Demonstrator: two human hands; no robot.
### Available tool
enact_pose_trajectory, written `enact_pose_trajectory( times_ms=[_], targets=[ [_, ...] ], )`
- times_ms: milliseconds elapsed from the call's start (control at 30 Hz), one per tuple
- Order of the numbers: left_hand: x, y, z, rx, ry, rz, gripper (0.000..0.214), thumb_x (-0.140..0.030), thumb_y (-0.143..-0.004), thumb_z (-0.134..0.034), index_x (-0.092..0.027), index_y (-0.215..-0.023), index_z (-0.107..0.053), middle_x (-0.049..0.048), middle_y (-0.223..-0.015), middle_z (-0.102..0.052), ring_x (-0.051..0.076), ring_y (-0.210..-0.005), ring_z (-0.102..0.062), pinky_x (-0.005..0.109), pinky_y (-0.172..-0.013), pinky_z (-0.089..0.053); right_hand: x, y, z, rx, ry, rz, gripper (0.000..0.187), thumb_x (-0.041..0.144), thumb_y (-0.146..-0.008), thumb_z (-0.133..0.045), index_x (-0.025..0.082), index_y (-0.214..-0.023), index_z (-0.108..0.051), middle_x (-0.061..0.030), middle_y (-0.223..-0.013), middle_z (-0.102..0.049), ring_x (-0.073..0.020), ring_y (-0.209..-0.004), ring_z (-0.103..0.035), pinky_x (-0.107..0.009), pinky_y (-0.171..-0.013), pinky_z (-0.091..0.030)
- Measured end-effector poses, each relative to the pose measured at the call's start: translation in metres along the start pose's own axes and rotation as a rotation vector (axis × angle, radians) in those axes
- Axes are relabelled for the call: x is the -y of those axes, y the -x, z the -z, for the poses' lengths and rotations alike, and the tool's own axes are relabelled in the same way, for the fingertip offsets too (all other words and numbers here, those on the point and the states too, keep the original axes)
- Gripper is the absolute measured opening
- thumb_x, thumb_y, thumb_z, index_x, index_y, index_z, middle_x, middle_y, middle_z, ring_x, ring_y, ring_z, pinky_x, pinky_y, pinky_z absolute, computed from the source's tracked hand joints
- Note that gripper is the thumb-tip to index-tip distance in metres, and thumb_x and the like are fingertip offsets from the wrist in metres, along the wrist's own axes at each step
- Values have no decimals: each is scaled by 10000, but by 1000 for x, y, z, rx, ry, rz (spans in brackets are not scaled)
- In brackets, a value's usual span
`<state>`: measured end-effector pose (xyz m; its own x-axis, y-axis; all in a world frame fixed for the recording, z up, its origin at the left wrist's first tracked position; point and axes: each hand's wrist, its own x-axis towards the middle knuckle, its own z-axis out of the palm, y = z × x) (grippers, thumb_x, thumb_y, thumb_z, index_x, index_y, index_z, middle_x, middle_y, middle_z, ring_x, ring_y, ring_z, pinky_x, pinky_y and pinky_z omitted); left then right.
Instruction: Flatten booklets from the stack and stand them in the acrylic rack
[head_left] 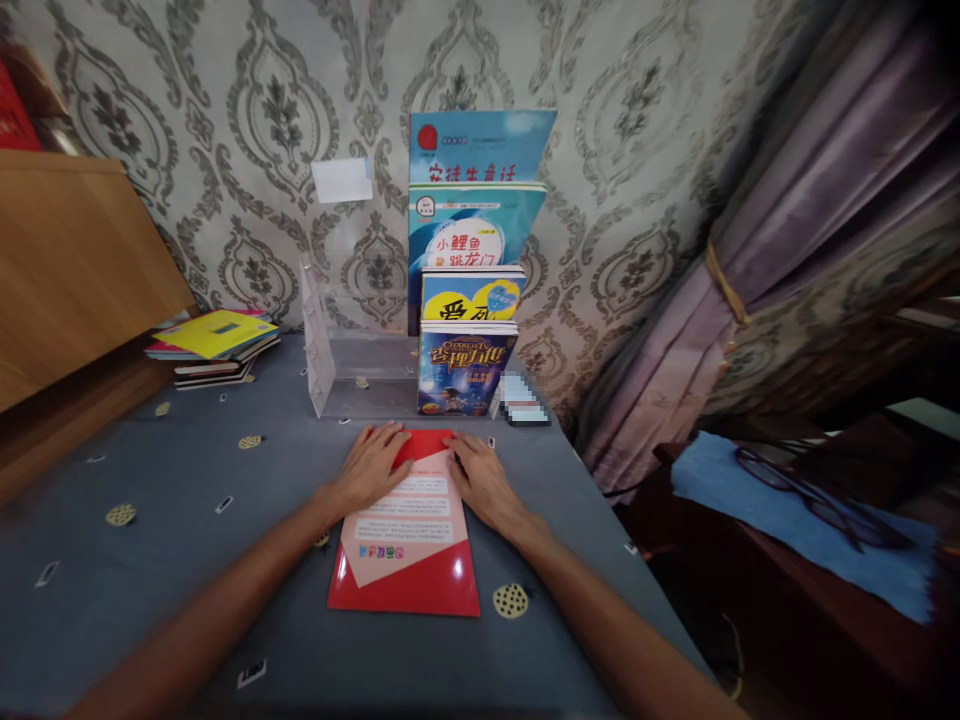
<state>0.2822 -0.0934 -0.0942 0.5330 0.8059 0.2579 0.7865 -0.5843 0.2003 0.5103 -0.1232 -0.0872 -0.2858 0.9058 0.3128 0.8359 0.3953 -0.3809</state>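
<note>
A red book point(409, 560) lies flat on the grey table cover point(150, 560), its back cover up, directly before me. My left hand point(371, 465) rests on its far left corner with fingers laid flat and slightly spread. On the far right corner sits my right hand point(484, 480), fingers likewise flat on the cover. Just beyond the book stands a clear acrylic rack point(330, 350) holding several children's books point(469, 300) upright in tiers on its right side; its left side holds none.
A stack of thin books point(214, 345) with a yellow one on top lies at the far left by a wooden board point(67, 260). Patterned wallpaper is behind. A purple curtain point(750, 260) hangs right, with glasses point(810, 495) on a blue cloth point(795, 520) below.
</note>
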Motion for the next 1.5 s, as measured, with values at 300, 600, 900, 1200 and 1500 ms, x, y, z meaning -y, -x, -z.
enact_pose_trajectory(
  times_ms=[300,600,900,1200,1500],
  targets=[
    [2,2,-2,-54,23,-8,417,-336,-1000,-406,-190,-1364,-548,123,-1485,-517,256,-1417,-418,486,-1187,-290,-1,-1,-4,90,109,43,434,189,-999,-374,127,-1387,-559,-168,-1480,-521,-273,-1373,-482,-493,-1142,-368],
    [1,-1,-3,-72,-13,-4,408,-320,-997,-412,-194,-1358,-554,118,-1454,-554,245,-1375,-473,474,-1165,-326,-4,-10,0,156,236,110,465,209,-1009,-338,128,-1429,-521,-159,-1497,-505,-247,-1391,-463,-469,-1157,-335],
    [3,-8,-3,-41,-26,-7,413,-314,-999,-407,-186,-1367,-545,128,-1465,-542,248,-1376,-474,489,-1168,-314,-8,-14,1,137,191,69,462,237,-1013,-349,187,-1440,-516,-128,-1528,-473,-248,-1389,-458,-477,-1151,-339],
    [8,-5,-7,-67,-8,-22,421,-310,-1006,-395,-171,-1372,-548,130,-1472,-536,240,-1377,-473,478,-1165,-328,-10,-13,0,126,146,35,444,249,-1018,-364,170,-1417,-542,-137,-1509,-495,-245,-1387,-455,-475,-1151,-334],
    [10,-5,-7,-72,-36,-40,429,-325,-1010,-381,-192,-1385,-542,116,-1464,-548,235,-1374,-477,469,-1156,-345,-15,-12,-4,102,133,54,444,262,-1016,-364,196,-1416,-545,-125,-1503,-506,-246,-1375,-468,-478,-1141,-344]
  ],
)
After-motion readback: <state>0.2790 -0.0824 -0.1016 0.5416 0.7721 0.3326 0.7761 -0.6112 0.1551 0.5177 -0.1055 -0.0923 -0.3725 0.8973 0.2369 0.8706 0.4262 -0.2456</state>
